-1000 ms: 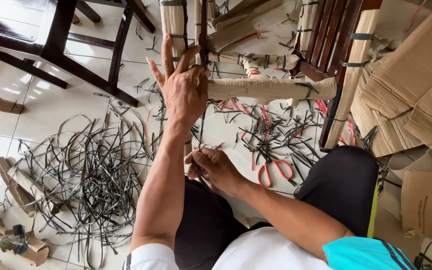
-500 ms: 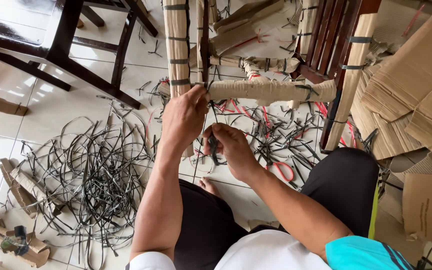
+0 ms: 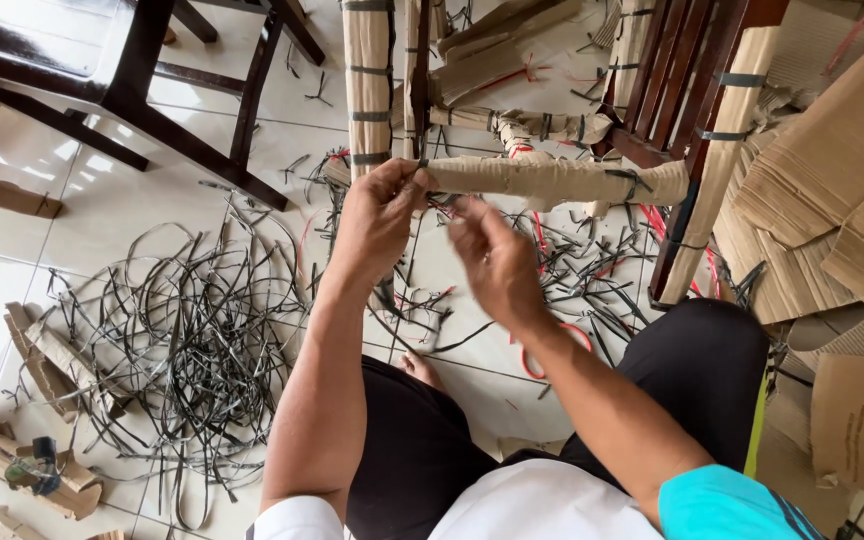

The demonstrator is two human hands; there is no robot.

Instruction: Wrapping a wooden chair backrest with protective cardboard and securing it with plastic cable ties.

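Now the left hand [image 3: 377, 215] is pinching a black strap [image 3: 418, 160] at the near end of the wrapped rung [image 3: 552, 180]. Just beside the rung, the right hand [image 3: 497, 262] is hovering, blurred; whether its grip is spread or pressed together, I cannot tell. Below the rung, cut straps [image 3: 182, 340] are littering the floor [image 3: 102, 215].

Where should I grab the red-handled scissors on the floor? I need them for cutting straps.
Take the red-handled scissors by the loop handles, probably from above on the right: they lie flat on the tile, partly hidden by the right hand and forearm.
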